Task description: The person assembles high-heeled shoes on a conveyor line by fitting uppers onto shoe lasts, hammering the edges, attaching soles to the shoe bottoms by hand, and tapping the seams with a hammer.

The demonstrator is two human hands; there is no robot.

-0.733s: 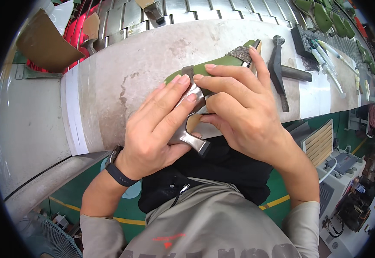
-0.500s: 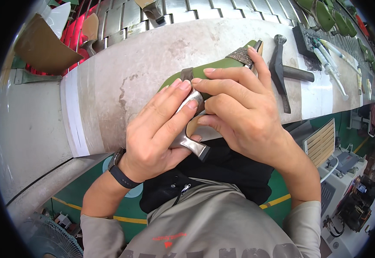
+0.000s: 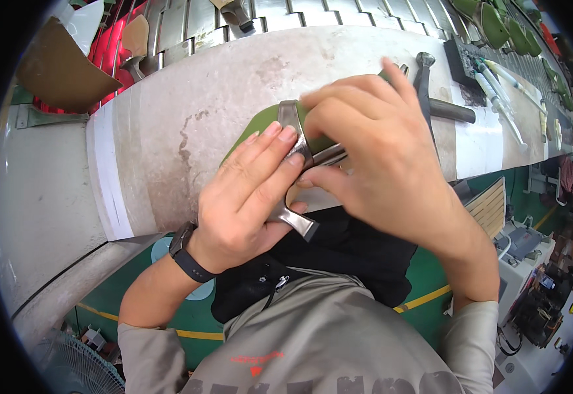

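A high-heeled shoe lies across the front of the worktable, built on a green shoe last [image 3: 260,125] with metallic straps [image 3: 288,117] over it. Its shiny heel [image 3: 297,220] with a dark tip points toward me. My left hand [image 3: 244,194] wraps the shoe near the heel, fingers flat on a strap and thumb underneath. Over the shoe's right part, my right hand [image 3: 385,154] is bent, its thumb at the near edge and several fingers curled over the far side, slightly blurred. That hand hides much of the shoe's right end.
A hammer [image 3: 424,82] lies just right of my right hand. Beyond it are a black block [image 3: 465,62] and several syringe-like tools [image 3: 497,95]. A metal slat conveyor [image 3: 339,13] runs behind, carrying green lasts [image 3: 493,26] and another heeled piece [image 3: 237,16]. A brown curved sheet [image 3: 69,69] stands left.
My right hand has lifted and rolled over the shoe, its fingers curling more and covering the textured band seen before. The left hand keeps its hold, and the shoe has tilted slightly.
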